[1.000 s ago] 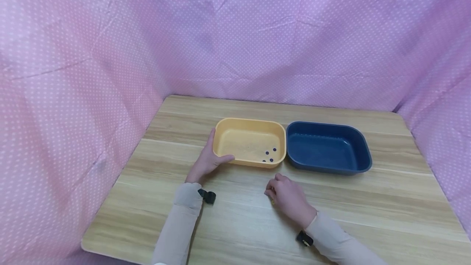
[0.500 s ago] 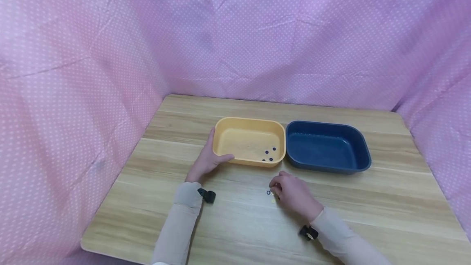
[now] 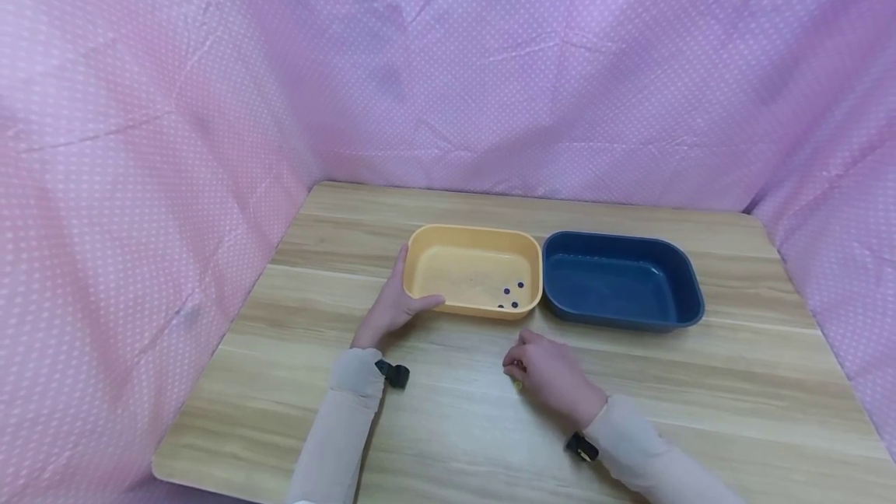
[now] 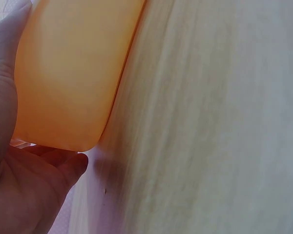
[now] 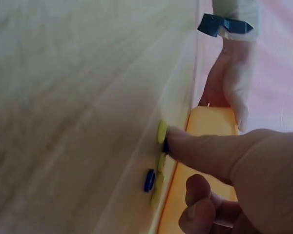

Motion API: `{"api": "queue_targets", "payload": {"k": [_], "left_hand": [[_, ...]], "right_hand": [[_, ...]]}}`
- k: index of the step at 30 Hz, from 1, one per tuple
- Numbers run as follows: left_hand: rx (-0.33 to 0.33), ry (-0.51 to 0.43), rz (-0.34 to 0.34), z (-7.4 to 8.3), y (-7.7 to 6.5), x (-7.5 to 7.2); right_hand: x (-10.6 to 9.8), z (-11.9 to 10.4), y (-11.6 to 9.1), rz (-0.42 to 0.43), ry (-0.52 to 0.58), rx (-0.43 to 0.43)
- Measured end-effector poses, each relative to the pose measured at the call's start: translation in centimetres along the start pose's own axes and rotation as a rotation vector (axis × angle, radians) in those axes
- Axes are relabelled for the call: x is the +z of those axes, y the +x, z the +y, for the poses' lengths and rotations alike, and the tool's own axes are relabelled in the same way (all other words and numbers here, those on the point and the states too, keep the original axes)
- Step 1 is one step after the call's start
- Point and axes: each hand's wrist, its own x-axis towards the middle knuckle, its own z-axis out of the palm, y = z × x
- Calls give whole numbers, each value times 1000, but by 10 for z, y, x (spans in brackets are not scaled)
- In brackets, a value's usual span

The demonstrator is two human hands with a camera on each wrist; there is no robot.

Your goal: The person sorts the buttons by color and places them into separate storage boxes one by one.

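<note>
My left hand (image 3: 392,308) grips the left end of the yellow bin (image 3: 476,236), thumb along the front rim. Inside lie several small dark blue pieces (image 3: 507,292), near the right front corner. Just in front of the bin, my right hand (image 3: 553,381) is low over the table with its fingers bent. In the right wrist view its thumb (image 5: 190,146) is right at a small dark blue piece (image 5: 166,146), beside a yellow disc (image 5: 162,131). I cannot tell whether a finger pinches it from behind. Another blue ring (image 5: 150,180) and more yellow discs (image 5: 158,185) lie close by.
A dark blue bin (image 3: 623,322) stands against the right end of the yellow one. The wood-grain table (image 3: 280,379) carries both, and a pink dotted curtain (image 3: 490,99) hangs behind and at the sides.
My right hand first shifted slightly right, exposing a blue ring on the table, then came back left over it. The left hand and both bins stay in place.
</note>
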Motion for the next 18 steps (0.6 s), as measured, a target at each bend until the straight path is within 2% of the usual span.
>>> {"api": "queue_targets", "payload": {"k": [6,8,14,17,18], "left_hand": [[3,-7,3,2,1,-1],[4,-6,3,3,1,-1],[11,-10,-12,9,1,-4],[2,-8,-18,10,2,-5],[4,-2,-11,4,5,-4]], "right_hand": [[-3,-8,0,3,-69,20],[-4,-9,0,-5,-99,3],[-4,-11,-1,-13,-335,-158],[-1,-14,-1,21,-436,-223],[0,-15,-1,40,-457,-236]]}}
